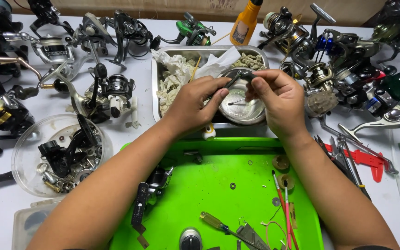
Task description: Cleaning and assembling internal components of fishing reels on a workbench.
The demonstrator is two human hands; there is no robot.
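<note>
Both hands meet over a small round metal bowl (248, 110) that sits in a steel tray (154, 83). My left hand (193, 104) pinches a thin dark tool, perhaps tweezers (233, 80), between thumb and fingers. My right hand (276, 99) grips a small dark reel part (247, 74) at its fingertips, touching the tool's tip. A small pin-like piece lies in the bowl. Crumpled stained paper wipes (174, 76) fill the tray's left side.
A bright green work tray (218, 185) lies near me with brushes (283, 199), a screwdriver (214, 222), washers and a reel body (156, 183). A clear bowl of parts (59, 155) sits left. Several fishing reels crowd the back and both sides. An orange bottle (245, 23) stands behind; red calipers (362, 157) lie right.
</note>
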